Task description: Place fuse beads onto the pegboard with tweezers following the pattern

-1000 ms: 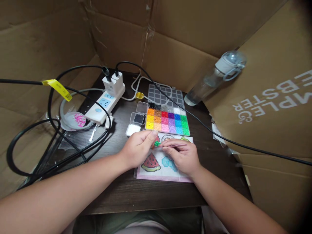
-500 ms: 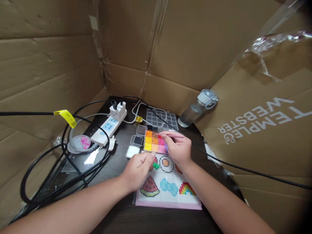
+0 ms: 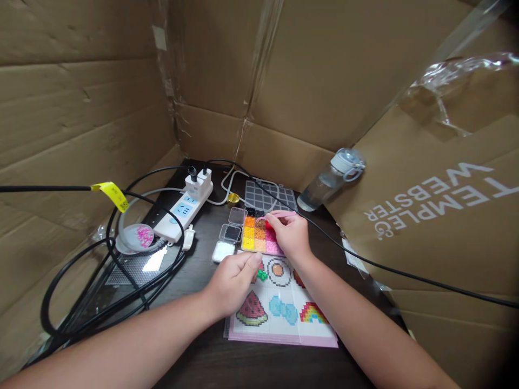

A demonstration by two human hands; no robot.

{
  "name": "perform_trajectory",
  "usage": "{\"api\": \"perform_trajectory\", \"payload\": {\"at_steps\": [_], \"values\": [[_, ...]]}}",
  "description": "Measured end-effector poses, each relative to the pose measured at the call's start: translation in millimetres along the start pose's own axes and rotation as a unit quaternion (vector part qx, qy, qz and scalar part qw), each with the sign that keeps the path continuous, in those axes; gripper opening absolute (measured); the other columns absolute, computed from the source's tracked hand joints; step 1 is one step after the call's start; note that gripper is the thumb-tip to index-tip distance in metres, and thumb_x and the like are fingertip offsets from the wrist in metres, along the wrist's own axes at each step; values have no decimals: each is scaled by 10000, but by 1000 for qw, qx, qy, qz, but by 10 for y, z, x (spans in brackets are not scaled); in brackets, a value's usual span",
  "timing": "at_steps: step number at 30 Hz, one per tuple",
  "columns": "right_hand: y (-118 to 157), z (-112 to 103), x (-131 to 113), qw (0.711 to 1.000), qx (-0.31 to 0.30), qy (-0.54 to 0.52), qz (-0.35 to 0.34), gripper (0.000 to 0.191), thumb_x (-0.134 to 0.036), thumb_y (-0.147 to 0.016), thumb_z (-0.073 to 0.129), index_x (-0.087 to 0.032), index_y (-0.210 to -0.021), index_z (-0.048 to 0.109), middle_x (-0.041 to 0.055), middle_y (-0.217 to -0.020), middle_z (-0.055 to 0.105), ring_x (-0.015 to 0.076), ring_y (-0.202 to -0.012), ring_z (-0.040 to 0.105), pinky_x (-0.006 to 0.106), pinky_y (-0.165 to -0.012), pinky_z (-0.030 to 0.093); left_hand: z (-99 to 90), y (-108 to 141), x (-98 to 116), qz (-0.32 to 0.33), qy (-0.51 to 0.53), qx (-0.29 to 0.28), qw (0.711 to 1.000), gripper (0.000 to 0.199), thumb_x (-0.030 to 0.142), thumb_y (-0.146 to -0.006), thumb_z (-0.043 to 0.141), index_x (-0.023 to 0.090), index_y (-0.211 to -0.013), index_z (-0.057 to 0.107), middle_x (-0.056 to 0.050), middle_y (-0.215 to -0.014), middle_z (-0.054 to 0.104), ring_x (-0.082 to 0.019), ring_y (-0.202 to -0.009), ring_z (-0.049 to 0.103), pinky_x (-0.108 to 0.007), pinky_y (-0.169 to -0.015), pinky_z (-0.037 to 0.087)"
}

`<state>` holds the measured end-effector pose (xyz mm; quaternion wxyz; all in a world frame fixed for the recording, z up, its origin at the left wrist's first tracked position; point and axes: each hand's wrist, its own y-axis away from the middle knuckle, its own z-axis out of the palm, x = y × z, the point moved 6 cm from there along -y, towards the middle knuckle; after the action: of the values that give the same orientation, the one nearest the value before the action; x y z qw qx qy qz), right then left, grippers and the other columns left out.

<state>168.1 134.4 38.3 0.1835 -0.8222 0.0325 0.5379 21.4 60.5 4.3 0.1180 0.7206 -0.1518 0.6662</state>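
Observation:
My right hand [image 3: 291,236] pinches pink tweezers [image 3: 287,214], their tips pointing left over the brown and red cells of a bead box [image 3: 248,243]. That box is divided into small squares of coloured beads; my hand covers its right side. Just below it, my left hand [image 3: 234,278] is closed, thumb pressed to the fingers, at the upper left of a pattern sheet [image 3: 270,292]. What it holds, if anything, is hidden. On the sheet are a watermelon slice, a blue bow, a rainbow and a fried egg. A green leafy shape [image 3: 262,275] shows beside my left thumb.
Small clear boxes of black beads [image 3: 232,233] and white beads [image 3: 224,250] stand left of the bead box. Behind it lies a grey gridded tray [image 3: 265,195]. A power strip [image 3: 174,219], looped black cable [image 3: 46,308], dish of pink beads [image 3: 132,237] and water bottle [image 3: 324,186] surround these.
My right hand has shifted slightly left and turned, and the tweezers now lie more plainly over the bead cells. My left hand keeps its closed pose. The whole view has shifted slightly.

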Motion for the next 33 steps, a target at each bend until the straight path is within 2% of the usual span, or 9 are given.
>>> {"api": "perform_trajectory", "payload": {"at_steps": [6, 10, 13, 16, 18, 22, 33], "values": [[4, 21, 195, 995, 3, -89, 43, 273, -393, -701, 668, -127, -747, 710, 103, -816, 725, 218, -756, 669, 322, -671, 525, 14, 1, -6, -7, 6, -8, 1000, 452, 472, -919, 350, 174, -583, 398, 37, -552, 358, -108, -530, 337, -231, -526, 298], [-25, 90, 218, 995, 7, -91, 45, 203, -340, -696, 681, -140, -677, 703, 89, -766, 725, 208, -752, 669, 317, -711, 523, 10, -5, 0, -6, 6, -10, 1000, 457, 479, -920, 342, 174, -584, 399, 41, -550, 354, -106, -527, 336, -233, -529, 297], [-8, 83, 178, 994, 14, -101, 35, 175, -332, -708, 671, -161, -694, 699, 61, -734, 722, 196, -721, 671, 313, -708, 527, 3, -2, 0, 0, 7, -7, 1000, 461, 482, -917, 344, 177, -573, 371, 43, -546, 350, -106, -526, 336, -233, -527, 294], [34, 48, 114, 998, 9, -62, 20, 181, -334, -711, 666, -158, -703, 708, 68, -761, 720, 201, -746, 668, 318, -717, 523, 3, 5, -3, 2, 7, -6, 1000, 459, 475, -917, 346, 178, -567, 362, 43, -543, 350, -106, -526, 334, -234, -528, 291], [63, 55, 63, 1000, -16, -26, 0, 169, -314, -712, 663, -158, -679, 721, 80, -799, 720, 201, -787, 661, 313, -743, 514, 5, 7, -5, -2, 8, -7, 1000, 456, 470, -918, 346, 179, -568, 364, 45, -538, 347, -104, -520, 327, -236, -525, 286], [102, 89, 28, 998, -48, -19, -20, 143, -288, -719, 652, -184, -679, 742, 67, -827, 719, 189, -791, 657, 286, -715, 513, 10, 4, -5, -4, 8, -8, 1000, 448, 457, -919, 351, 179, -568, 363, 42, -545, 352, -107, -534, 332, -239, -533, 287], [120, 130, 77, 1000, -22, -1, -15, 109, -258, -691, 676, -171, -660, 734, 60, -765, 727, 191, -729, 670, 280, -672, 524, 1, 8, -16, -4, 9, -10, 1000, 440, 448, -920, 348, 182, -570, 359, 41, -545, 347, -112, -542, 329, -248, -540, 281]]}}
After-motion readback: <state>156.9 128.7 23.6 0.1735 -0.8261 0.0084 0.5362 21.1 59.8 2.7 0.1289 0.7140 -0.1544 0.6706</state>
